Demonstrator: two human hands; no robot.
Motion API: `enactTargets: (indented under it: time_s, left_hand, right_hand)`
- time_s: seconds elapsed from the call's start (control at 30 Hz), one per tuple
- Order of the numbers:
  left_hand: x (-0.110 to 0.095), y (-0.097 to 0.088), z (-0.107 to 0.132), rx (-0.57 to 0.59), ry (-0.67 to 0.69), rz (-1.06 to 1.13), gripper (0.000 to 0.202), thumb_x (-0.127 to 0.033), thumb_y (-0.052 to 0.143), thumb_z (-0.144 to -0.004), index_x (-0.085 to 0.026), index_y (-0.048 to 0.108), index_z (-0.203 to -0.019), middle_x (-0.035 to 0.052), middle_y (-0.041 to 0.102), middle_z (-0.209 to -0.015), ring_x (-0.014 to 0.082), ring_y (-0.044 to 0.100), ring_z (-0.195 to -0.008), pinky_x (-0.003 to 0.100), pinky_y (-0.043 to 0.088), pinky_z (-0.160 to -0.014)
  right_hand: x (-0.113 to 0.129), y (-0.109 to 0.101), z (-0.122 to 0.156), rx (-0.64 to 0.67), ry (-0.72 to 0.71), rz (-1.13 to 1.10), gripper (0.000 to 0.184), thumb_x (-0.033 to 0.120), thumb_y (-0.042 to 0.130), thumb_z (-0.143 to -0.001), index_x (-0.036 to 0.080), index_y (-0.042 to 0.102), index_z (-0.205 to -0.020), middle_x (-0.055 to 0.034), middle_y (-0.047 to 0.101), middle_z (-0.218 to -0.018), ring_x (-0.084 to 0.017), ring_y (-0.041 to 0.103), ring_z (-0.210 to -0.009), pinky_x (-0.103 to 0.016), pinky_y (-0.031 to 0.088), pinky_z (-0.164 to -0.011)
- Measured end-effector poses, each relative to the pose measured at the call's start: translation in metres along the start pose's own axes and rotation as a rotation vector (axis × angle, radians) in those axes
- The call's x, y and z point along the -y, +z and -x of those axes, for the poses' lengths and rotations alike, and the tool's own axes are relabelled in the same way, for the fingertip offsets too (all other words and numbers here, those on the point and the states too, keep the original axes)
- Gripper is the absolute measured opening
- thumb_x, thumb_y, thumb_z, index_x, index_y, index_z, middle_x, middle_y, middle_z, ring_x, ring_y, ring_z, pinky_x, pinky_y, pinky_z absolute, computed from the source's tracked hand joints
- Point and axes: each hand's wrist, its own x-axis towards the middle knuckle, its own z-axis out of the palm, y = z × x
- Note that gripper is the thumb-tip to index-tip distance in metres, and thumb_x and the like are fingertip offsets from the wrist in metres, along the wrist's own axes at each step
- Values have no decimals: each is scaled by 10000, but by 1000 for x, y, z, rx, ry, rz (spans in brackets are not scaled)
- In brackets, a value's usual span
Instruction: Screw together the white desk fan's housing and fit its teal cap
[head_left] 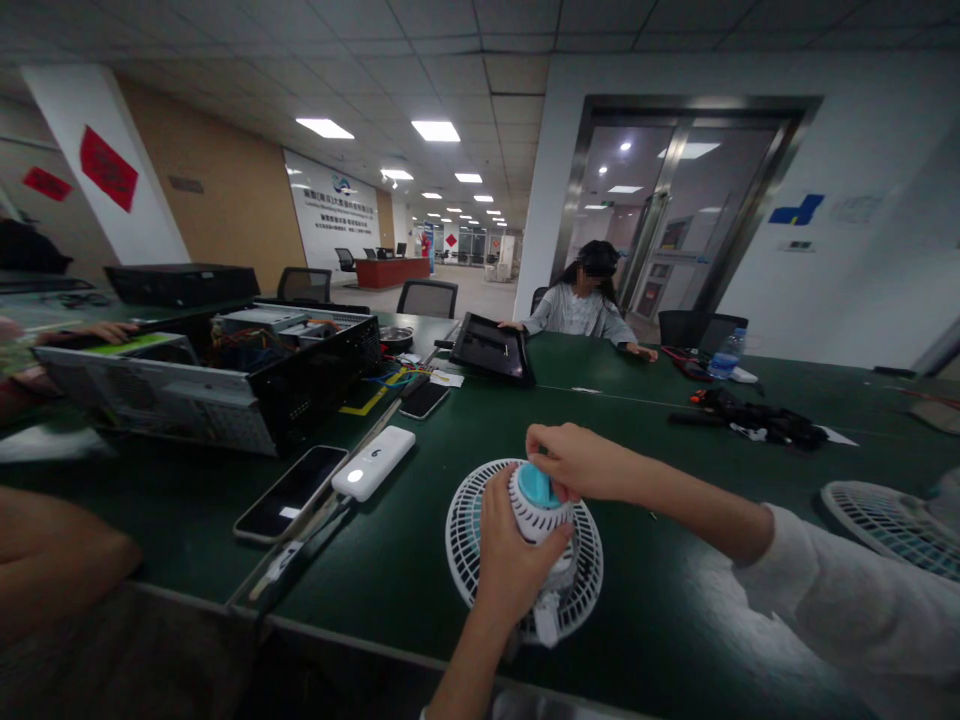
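Observation:
A small white desk fan [525,540] lies on the dark green table, its round wire guard flat and its white ribbed motor housing facing up. My left hand [517,568] comes up from the bottom and wraps around that housing. My right hand [570,462], reaching in from the right in a white sleeve, has its fingertips on a cyan cap [535,486] at the top of the fan. The hands hide part of the housing and guard.
Beside the fan lie a white power bank [373,463] and a smartphone [291,493]. A second fan guard [892,525] sits at the right edge. An open computer case [202,385] stands at left, with a co-worker's hand [101,333] on it. Another person [581,300] sits across the table.

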Motion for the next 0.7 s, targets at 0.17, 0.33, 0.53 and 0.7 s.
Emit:
enactTargets:
  time_s: [0.17, 0.33, 0.53, 0.7]
  left_hand:
    - [6, 2, 0, -10, 41, -13, 638, -275, 680, -679, -193, 378, -1235, 97, 466, -1209, 267, 447, -1150, 428, 341, -987]
    - [7, 2, 0, -22, 61, -18, 617, -283, 673, -688, -195, 384, -1225, 89, 480, -1184, 260, 461, -1126, 418, 358, -968]
    - [5, 2, 1, -14, 41, -10, 633, -256, 675, -686, -206, 368, -1238, 82, 469, -1211, 252, 445, -1147, 413, 344, -983]
    - [2, 1, 1, -1, 29, -10, 629, -233, 672, -686, -210, 370, -1239, 82, 460, -1223, 251, 434, -1158, 421, 337, -991]
  right_hand:
    - [-8, -16, 16, 27, -220, 114, 230, 168, 563, -783, 195, 613, -1006, -51, 658, -912, -178, 607, -845, -260, 415, -711]
    - [-5, -12, 16, -13, -247, 296, 200, 271, 586, -810, 172, 634, -977, -75, 653, -967, -208, 612, -891, -287, 445, -737]
    - [16, 10, 4, -146, -12, 373, 339, 255, 359, -919, 75, 646, -935, -186, 677, -861, -295, 654, -820, -378, 480, -656]
    - [14, 7, 5, -123, 82, 358, 434, 276, 289, -938, 74, 669, -883, -193, 675, -801, -306, 666, -774, -382, 490, -600]
